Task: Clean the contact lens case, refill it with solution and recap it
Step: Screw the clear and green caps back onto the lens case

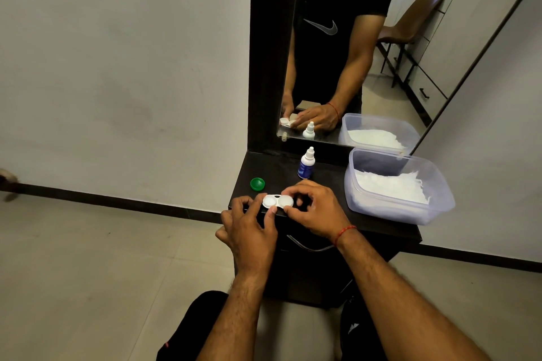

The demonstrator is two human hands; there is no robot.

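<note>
A white contact lens case (277, 201) with two round wells is held just above the front edge of the dark dresser top (325, 182). My left hand (249, 227) pinches its left end from below. My right hand (315, 208) grips its right well with thumb and fingers; whether that well carries a white cap I cannot tell. A green cap (257, 184) lies loose on the top, left of the case. A small white solution bottle (306, 163) with a blue label stands capped behind the case.
A clear plastic tub (440, 199) holding white tissue stands at the right on the dresser top. A mirror (352, 53) rises behind it and reflects the hands. A drawer handle (308, 246) sits below the front edge. Tiled floor lies to the left.
</note>
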